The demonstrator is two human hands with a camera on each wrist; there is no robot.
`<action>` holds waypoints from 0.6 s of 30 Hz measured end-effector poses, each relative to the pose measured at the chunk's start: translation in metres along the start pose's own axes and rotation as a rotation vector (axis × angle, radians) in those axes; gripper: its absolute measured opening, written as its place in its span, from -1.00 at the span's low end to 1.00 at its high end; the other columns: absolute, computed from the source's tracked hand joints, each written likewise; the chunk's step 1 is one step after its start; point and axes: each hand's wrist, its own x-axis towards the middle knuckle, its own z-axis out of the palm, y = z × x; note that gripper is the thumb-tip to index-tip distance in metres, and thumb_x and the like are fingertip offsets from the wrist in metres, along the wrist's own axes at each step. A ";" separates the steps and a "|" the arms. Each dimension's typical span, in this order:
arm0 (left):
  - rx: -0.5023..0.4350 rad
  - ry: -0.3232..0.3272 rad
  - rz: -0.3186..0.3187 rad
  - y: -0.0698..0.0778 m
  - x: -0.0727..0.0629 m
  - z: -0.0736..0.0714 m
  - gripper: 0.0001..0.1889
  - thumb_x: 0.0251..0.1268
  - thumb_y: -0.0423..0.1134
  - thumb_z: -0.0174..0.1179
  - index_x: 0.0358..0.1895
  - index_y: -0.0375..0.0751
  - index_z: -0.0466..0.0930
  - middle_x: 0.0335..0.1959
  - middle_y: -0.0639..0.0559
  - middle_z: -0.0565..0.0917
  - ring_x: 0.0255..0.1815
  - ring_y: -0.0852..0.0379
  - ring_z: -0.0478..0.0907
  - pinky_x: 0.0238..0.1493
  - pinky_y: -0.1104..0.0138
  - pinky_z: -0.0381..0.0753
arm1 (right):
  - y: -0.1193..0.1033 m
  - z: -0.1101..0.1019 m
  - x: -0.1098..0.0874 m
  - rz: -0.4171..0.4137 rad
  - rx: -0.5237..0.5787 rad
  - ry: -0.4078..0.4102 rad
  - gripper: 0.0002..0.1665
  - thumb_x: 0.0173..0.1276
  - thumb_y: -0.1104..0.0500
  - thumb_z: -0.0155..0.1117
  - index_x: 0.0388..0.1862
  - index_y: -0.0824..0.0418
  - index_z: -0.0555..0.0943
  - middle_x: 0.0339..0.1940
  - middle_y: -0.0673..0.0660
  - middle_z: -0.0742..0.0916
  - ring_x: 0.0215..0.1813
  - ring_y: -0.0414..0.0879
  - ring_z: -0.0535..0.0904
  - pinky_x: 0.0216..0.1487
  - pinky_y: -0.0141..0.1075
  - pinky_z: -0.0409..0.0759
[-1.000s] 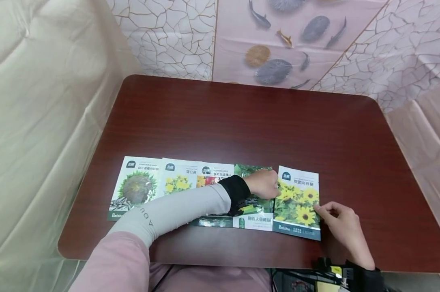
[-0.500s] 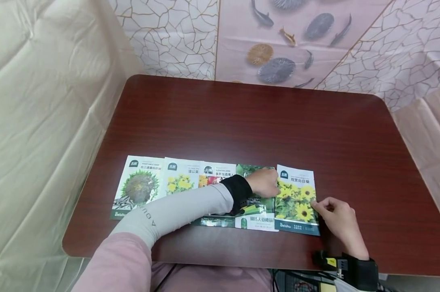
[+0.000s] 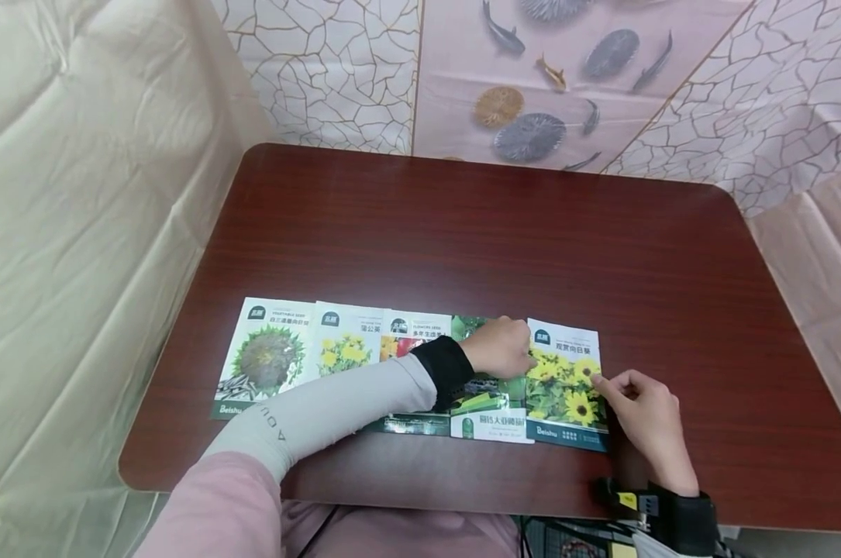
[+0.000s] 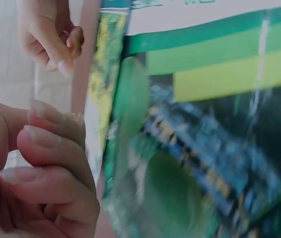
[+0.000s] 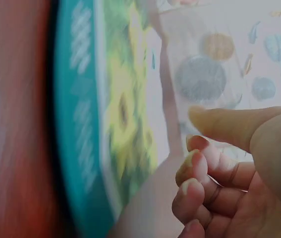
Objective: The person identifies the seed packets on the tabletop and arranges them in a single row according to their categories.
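Several picture-fronted seed packets lie in a row near the table's front edge. The rightmost seed packet (image 3: 566,387) has yellow sunflowers and a dark teal band. At its left edge is my left hand (image 3: 498,347), fingers curled, partly covering the green seed packet (image 3: 488,425). In the left wrist view those curled fingers (image 4: 56,148) have nothing visible between them. My right hand (image 3: 645,415) is at the sunflower packet's right edge, thumb tip overlapping its front. The right wrist view shows that thumb (image 5: 224,124) straight, apart from the loosely bent fingers.
Further left lie a packet with a large sunflower head (image 3: 268,360), a yellow-flower packet (image 3: 343,353) and a red-flower packet (image 3: 413,325), partly under my left sleeve (image 3: 336,403). The brown table (image 3: 462,232) has a patterned cloth (image 3: 455,85) behind it.
The sunflower packet has shifted slightly left and straightened, closing up to the green packet. My right hand has moved slightly left with it. The left hand stays at the packet's left edge.
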 end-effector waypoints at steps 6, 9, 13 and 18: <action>-0.018 0.128 0.102 -0.012 -0.029 -0.029 -0.73 0.43 -0.08 0.10 -0.47 -0.05 0.51 -0.67 0.17 0.46 -0.70 0.27 0.34 -0.44 0.52 0.37 | -0.028 0.011 0.010 -0.093 0.169 -0.006 -0.54 0.36 -0.35 0.04 -0.09 -0.08 0.60 -0.23 -0.03 0.67 -0.29 -0.20 0.51 -0.33 -0.31 0.41; -0.047 0.200 0.109 -0.022 -0.047 -0.045 -0.83 0.44 -0.06 0.08 -0.27 -0.04 0.55 -0.57 0.15 0.56 -0.62 0.26 0.48 -0.41 0.46 0.41 | -0.039 0.023 0.021 -0.156 0.203 0.008 -0.62 0.38 -0.33 0.03 0.01 -0.22 0.56 -0.14 -0.17 0.65 -0.14 -0.33 0.52 -0.16 -0.36 0.46; -0.117 0.308 0.096 -0.037 -0.079 -0.061 -0.82 0.45 -0.05 0.07 -0.16 -0.03 0.57 -0.49 0.13 0.62 -0.56 0.25 0.53 -0.38 0.40 0.45 | -0.058 0.043 0.036 -0.252 0.246 0.021 -0.69 0.37 -0.32 0.05 0.02 -0.36 0.53 -0.11 -0.30 0.63 -0.09 -0.42 0.52 -0.08 -0.40 0.46; -0.193 0.458 0.047 -0.061 -0.127 -0.065 -0.82 0.43 -0.06 0.09 -0.13 -0.05 0.58 -0.46 0.13 0.65 -0.52 0.26 0.52 -0.36 0.36 0.47 | -0.101 0.069 0.042 -0.386 0.340 -0.029 -0.73 0.39 -0.29 0.07 0.03 -0.42 0.51 -0.08 -0.35 0.62 -0.04 -0.42 0.52 0.01 -0.42 0.45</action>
